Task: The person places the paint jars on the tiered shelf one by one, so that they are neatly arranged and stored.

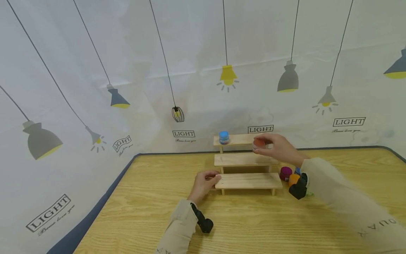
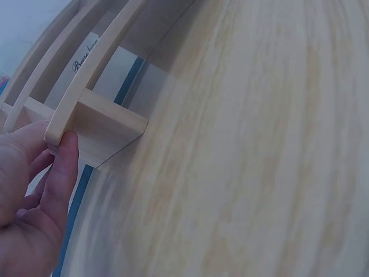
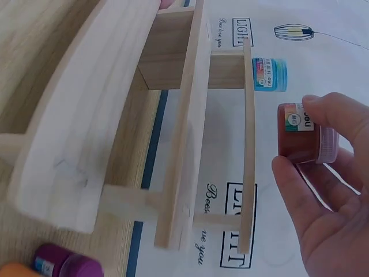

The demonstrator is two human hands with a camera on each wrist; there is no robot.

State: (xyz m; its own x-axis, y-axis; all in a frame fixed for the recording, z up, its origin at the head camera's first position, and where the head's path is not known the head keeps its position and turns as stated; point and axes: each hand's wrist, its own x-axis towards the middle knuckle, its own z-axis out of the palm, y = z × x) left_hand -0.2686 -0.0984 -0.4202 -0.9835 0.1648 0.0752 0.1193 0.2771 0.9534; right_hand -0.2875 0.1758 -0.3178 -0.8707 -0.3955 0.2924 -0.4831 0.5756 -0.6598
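Observation:
A three-step wooden rack (image 1: 248,181) stands on the table near the wall. With thumb and fingers, my left hand (image 1: 204,183) pinches the left end of its lowest step; the left wrist view shows the board (image 2: 86,72) between thumb and fingers. Above the rack's right side, my right hand (image 1: 279,148) grips a small reddish-brown paint jar (image 3: 298,141) by its lid end. That jar is apart from the top step in the right wrist view. A light blue paint jar (image 1: 223,138) sits on the left end of the top step.
Right of the rack, a purple jar (image 1: 285,173), an orange jar (image 1: 294,180) and a blue jar (image 1: 297,171) stand close together, partly hidden by the right wrist. A white wall sheet (image 1: 196,88) printed with lamps rises behind the wooden table (image 1: 142,211).

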